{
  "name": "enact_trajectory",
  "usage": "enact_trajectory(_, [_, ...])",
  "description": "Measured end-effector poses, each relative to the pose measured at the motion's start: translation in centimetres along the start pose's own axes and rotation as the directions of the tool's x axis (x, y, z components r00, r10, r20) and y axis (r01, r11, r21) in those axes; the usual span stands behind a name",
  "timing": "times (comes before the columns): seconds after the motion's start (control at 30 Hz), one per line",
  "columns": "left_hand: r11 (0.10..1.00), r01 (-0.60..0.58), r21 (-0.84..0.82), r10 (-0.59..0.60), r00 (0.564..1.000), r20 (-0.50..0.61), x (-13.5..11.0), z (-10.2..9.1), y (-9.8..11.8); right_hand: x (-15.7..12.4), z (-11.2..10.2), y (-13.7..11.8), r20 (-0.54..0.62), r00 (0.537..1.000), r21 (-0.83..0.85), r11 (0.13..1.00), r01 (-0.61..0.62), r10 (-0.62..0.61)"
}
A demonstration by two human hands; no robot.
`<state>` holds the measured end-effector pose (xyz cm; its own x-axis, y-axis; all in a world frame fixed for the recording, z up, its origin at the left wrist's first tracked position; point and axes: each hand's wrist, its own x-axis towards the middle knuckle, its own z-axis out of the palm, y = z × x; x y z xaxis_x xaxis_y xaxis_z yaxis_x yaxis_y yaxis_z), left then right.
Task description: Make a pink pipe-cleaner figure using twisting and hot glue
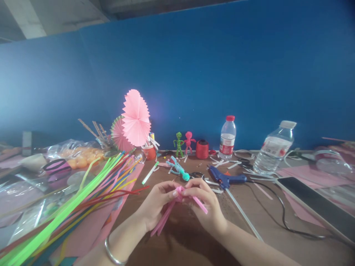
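Note:
Both my hands meet over the brown table (188, 236), pinching a pink pipe cleaner (166, 218) that is bent into a small loop between my fingertips. My left hand (155, 205), with a silver bangle on the wrist, grips the loop from the left. My right hand (203, 207) pinches it from the right, and a short pink end sticks out below its fingers. The long pink strands trail down toward me. A light blue pipe-cleaner figure (177, 168) lies just beyond my hands.
A pile of coloured pipe cleaners (83, 195) fans out at left. A blue glue gun (226, 178) with its cable lies at right. Green (178, 143) and pink figures (189, 141), a red spool (202, 149), two water bottles (227, 137), pink paper fans (135, 118) and a phone (318, 201) stand around.

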<state>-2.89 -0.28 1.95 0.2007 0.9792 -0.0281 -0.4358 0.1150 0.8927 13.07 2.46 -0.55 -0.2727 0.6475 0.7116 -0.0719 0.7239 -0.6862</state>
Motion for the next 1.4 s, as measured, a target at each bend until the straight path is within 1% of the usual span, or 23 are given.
enact_trajectory(0.23, [1.0, -0.019, 0.019, 0.019, 1.0, 0.0, -0.1, 0.3, 0.0, 0.0, -0.1, 0.2, 0.021, 1.0, 0.002, 1.0, 0.023, -0.023])
enact_trajectory(0.4, [0.998, -0.042, 0.043, 0.042, 0.999, 0.019, -0.2, 0.3, 0.1, 0.0, 0.0, 0.1, 0.002, 1.0, -0.008, 1.0, 0.028, -0.028])
enact_trajectory(0.63, [0.997, -0.075, 0.032, 0.074, 0.997, 0.017, 0.0, 0.3, 0.0, -0.2, 0.1, 0.1, -0.011, 0.999, 0.03, 0.999, -0.031, 0.031])
enact_trajectory(0.83, [0.993, -0.109, -0.045, 0.11, 0.994, 0.007, -0.1, 0.2, 0.1, -0.1, 0.1, -0.3, -0.082, 0.995, 0.051, 0.997, -0.057, 0.061])
enact_trajectory(0.9, [0.991, -0.119, -0.057, 0.119, 0.993, 0.009, 0.0, 0.1, 0.1, 0.0, 0.2, -0.3, -0.102, 0.991, 0.07, 0.994, -0.08, 0.087])
enact_trajectory(0.97, [0.991, -0.12, -0.062, 0.122, 0.992, 0.016, 0.0, 0.0, 0.0, 0.0, 0.3, -0.2, -0.109, 0.982, 0.11, 0.983, -0.144, 0.156])
enact_trajectory(1.03, [0.992, -0.116, -0.054, 0.117, 0.993, 0.026, 0.1, -0.2, 0.0, 0.2, 0.4, -0.1, -0.099, 0.964, 0.161, 0.96, -0.228, 0.246])
enact_trajectory(1.1, [0.993, -0.113, -0.038, 0.114, 0.993, 0.035, 0.3, -0.3, 0.1, 0.3, 0.4, 0.0, -0.079, 0.957, 0.189, 0.947, -0.262, 0.28])
enact_trajectory(1.2, [0.992, -0.126, 0.007, 0.125, 0.992, 0.024, 0.3, -0.5, 0.3, 0.7, 0.2, 0.0, -0.082, 0.967, 0.156, 0.962, -0.226, 0.24])
enact_trajectory(1.3, [0.986, -0.137, 0.1, 0.137, 0.991, 0.004, 0.2, -0.6, 0.4, 0.9, 0.0, -0.3, -0.091, 0.976, 0.111, 0.976, -0.188, 0.199])
enact_trajectory(1.4, [0.984, -0.115, 0.134, 0.115, 0.993, 0.008, 0.1, -0.5, 0.5, 1.1, -0.2, -0.7, -0.01, 0.989, 0.066, 0.987, -0.149, 0.15])
